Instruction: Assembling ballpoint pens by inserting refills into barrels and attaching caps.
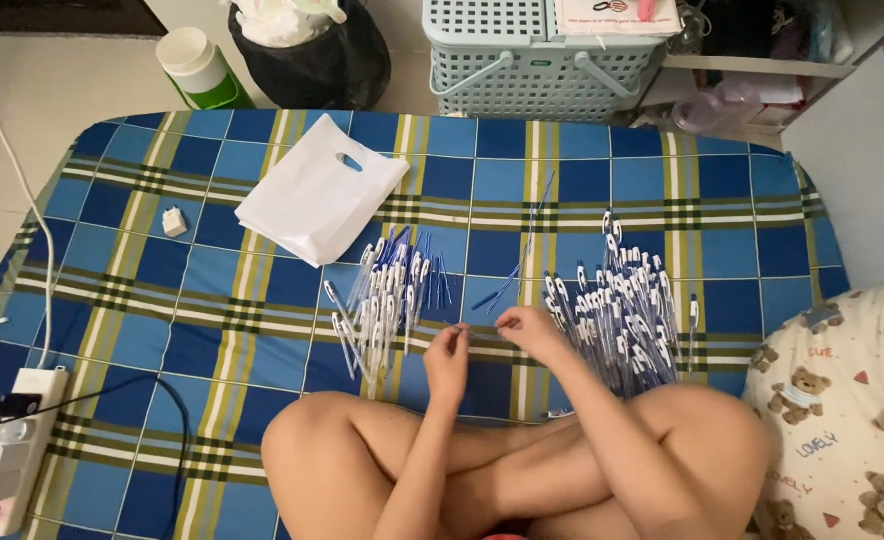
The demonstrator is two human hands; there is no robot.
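We are sitting cross-legged on a bed covered with a blue, yellow and white plaid sheet (212,300), looking down at both hands. Our left hand (449,357) and right hand (529,330) are meeting over the middle of the sheet, fingers pinched together on a thin pen part (477,327) spanning between them; it is too small to tell whether it is a refill or a barrel.

To the left of the hands a heap of white-and-blue plastic pens (387,290) is lying fanned out on the sheet. To the right, just beside the right hand, a larger heap of clear-barrelled pens with white clips (622,315) is resting against our knee. A few loose thin blue refills (512,270) are lying between the two heaps.

Judgement: we are in the middle of assembling one pen, mating two parts. The next move appears to call for fine alignment of the thin piece, then a light push along its axis.

A flat white plastic carrier bag (317,200) is lying beyond the left heap, well apart from the hands. A white power strip (12,440) is sitting at the sheet's left edge.
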